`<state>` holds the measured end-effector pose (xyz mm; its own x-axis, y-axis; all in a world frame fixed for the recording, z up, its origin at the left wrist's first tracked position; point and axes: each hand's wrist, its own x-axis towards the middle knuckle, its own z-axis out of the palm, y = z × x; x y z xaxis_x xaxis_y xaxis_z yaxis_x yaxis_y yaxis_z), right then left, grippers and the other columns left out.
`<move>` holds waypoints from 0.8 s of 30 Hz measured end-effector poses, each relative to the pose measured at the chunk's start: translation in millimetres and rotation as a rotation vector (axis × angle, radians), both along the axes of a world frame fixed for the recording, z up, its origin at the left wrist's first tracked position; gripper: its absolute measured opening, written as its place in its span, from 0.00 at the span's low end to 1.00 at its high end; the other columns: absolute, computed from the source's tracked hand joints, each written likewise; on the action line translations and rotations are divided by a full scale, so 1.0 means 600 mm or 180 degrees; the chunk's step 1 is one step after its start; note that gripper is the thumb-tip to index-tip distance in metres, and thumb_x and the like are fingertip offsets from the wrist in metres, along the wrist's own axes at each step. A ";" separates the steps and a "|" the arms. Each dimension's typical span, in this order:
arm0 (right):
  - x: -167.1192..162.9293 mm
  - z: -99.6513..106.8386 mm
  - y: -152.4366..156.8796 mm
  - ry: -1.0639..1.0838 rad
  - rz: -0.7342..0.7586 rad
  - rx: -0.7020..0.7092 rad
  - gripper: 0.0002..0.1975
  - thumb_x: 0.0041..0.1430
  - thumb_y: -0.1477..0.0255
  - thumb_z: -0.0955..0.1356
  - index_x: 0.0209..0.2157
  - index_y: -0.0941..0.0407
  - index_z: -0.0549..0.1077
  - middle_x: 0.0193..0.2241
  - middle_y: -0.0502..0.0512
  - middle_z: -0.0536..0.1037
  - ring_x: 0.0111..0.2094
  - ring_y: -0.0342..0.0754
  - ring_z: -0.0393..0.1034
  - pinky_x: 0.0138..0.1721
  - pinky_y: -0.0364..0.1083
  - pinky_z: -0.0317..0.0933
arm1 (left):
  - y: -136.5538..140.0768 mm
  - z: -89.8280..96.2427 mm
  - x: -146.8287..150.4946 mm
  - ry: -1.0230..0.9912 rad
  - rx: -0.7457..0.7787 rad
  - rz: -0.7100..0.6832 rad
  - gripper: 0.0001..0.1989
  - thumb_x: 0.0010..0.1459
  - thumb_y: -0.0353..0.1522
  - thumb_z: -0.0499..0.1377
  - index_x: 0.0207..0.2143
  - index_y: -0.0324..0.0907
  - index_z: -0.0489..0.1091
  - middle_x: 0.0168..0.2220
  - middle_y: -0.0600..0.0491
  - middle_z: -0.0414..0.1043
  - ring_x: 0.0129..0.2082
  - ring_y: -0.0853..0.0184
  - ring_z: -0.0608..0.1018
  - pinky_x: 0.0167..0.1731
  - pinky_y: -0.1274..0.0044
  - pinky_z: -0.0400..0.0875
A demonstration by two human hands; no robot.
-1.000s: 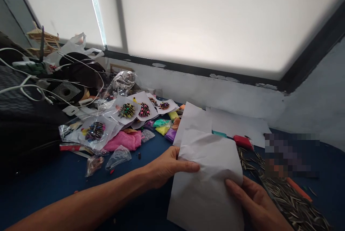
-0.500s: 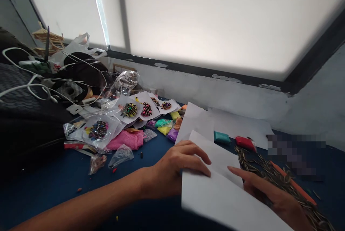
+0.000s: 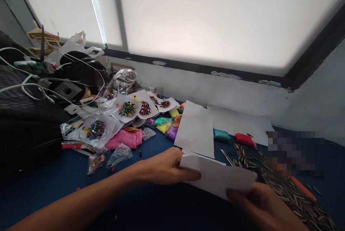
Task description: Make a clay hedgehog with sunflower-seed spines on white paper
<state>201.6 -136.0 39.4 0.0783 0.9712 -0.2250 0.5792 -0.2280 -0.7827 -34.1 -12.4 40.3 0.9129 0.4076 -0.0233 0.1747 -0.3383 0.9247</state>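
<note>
A sheet of white paper [image 3: 212, 175] is held up between my two hands, slightly bent and tilted. My left hand [image 3: 175, 168] grips its left edge with the thumb on the near face. At the lower right edge, my right hand [image 3: 258, 200] pinches the same paper, a little blurred. Just beyond lies another white sheet [image 3: 196, 128] on the dark blue table. To the right of my right hand is a heap of striped sunflower seeds [image 3: 292, 191], with an orange strip [image 3: 303, 188] lying among them.
Teal [image 3: 221, 135] and red [image 3: 245, 140] clay packets lie near the wall. On the left are papers with seed-covered clay figures [image 3: 145, 108], a pink cloth-like piece [image 3: 125, 139], plastic bags [image 3: 120, 155], cables and a black spool [image 3: 67, 90]. A large covered window [image 3: 215, 18] stands behind.
The paper has been lifted and turned, so it sits lower and shorter in view. My left hand has gone from lying on top of it to gripping its edge; my right hand now grips it too.
</note>
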 end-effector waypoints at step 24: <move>-0.015 -0.051 0.017 -0.1631 -0.0140 0.0070 0.31 0.56 0.55 0.57 0.53 0.60 0.67 0.21 0.51 0.73 0.23 0.51 0.70 0.27 0.48 0.59 | -0.005 -0.039 0.022 0.1098 0.2271 0.1331 0.16 0.59 0.30 0.55 0.50 0.41 0.66 0.42 0.46 0.73 0.42 0.58 0.75 0.40 0.72 0.68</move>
